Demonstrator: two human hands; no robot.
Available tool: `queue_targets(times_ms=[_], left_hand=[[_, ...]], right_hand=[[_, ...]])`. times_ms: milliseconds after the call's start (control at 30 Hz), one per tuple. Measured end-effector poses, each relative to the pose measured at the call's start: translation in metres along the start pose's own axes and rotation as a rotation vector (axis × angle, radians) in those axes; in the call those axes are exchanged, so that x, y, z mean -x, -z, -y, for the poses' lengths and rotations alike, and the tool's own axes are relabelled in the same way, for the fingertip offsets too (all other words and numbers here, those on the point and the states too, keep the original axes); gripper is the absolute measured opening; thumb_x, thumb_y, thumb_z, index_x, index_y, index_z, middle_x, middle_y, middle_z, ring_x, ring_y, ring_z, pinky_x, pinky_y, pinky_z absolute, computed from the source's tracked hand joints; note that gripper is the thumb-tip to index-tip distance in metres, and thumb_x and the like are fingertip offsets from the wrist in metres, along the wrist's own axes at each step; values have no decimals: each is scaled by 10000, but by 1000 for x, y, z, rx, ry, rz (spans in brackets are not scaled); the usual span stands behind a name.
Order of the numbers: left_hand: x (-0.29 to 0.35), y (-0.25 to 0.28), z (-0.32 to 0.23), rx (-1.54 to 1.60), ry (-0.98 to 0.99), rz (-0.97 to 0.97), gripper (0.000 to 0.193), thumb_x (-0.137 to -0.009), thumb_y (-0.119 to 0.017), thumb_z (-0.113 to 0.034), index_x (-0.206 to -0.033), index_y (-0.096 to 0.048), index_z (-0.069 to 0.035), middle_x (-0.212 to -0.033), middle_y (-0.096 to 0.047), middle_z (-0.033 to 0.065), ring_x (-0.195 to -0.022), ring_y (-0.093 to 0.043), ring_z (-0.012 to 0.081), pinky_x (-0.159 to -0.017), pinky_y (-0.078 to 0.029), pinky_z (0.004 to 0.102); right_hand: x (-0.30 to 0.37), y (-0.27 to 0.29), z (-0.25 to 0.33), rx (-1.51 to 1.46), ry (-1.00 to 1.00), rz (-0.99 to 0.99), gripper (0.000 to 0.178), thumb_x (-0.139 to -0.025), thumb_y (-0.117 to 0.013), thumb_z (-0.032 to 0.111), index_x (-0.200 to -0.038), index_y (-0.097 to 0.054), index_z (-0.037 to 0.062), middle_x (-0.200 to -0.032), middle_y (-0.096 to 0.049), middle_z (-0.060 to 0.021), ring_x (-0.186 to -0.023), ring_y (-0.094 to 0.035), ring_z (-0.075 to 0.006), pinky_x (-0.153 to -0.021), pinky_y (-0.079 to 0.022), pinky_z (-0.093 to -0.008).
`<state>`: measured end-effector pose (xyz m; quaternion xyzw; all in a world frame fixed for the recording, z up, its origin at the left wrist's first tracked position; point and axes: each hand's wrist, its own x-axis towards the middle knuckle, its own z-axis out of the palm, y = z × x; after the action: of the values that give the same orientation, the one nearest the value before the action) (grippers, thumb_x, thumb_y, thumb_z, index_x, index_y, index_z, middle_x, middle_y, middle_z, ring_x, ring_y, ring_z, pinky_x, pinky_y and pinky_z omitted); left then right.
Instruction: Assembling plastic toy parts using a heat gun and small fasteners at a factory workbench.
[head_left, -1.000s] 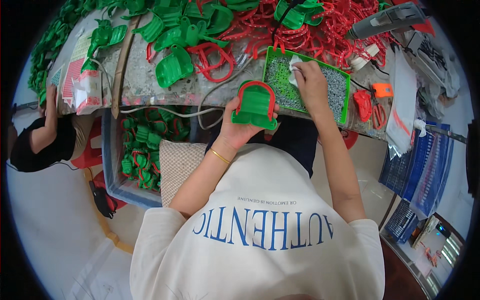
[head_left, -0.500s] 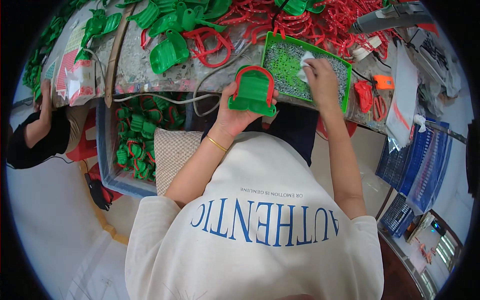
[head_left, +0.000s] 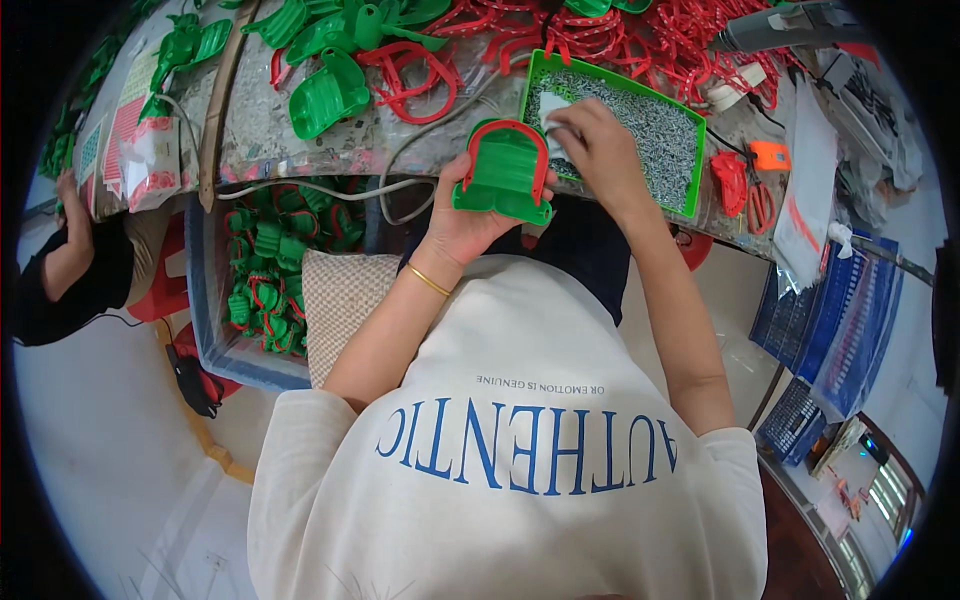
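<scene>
My left hand is closed around the lower edge of a green plastic scoop-shaped piece, its hollow side facing up. A curved red plastic handle runs around the far edge of that piece. My right hand pinches a crumpled white cloth or tissue just to the right of the piece. It hovers over the left end of a bright green tray filled with small silvery screws. Whether the cloth touches the tray or the screws is hidden.
Loose green pieces and red handles lie across the far bench. Scissors rest right of the tray. A bin of assembled pieces stands below the bench. A cable crosses the bench edge; another person's arm is far left.
My right hand has moved left with the white cloth, from the tray's middle to its left end. The green patch among the screws no longer shows. My left hand keeps its hold.
</scene>
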<state>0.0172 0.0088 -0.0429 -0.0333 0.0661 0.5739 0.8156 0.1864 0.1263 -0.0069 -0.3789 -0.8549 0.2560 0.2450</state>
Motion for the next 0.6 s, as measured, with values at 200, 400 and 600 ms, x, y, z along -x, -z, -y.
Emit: queue_targets(times_ms=[200,400,600], left_hand=[[-2,-1,1,16,23,21,769,-839,-593,-521,-1360,-430,21,-1262,-532,306,-1102,-588,383,-966,-482,467],[0,0,-2,4,15,4,775,-834,-599,-519,-1358,-431,25,-1264,-528,308,-1101,-585,388,-959,-483,468],[-1,-1,0,-6,16,23,767,-845,-574,-531,-1357,-433,22,-1250,-538,302,-1087,-587,381,-945,-488,466]], right_hand=[[-21,7,-25,105,-180,-244,176,-872,-653,134,-1020,-681,42,-918,-630,-96,-814,-644,-235,-725,-502,-331],[-15,-3,-9,44,4,-84,183,-857,-660,114,-1028,-682,50,-949,-623,-106,-824,-646,-248,-751,-509,-338],[-19,-12,5,35,36,-37,167,-857,-651,83,-1019,-684,69,-936,-616,-95,-841,-644,-265,-750,-513,-340]])
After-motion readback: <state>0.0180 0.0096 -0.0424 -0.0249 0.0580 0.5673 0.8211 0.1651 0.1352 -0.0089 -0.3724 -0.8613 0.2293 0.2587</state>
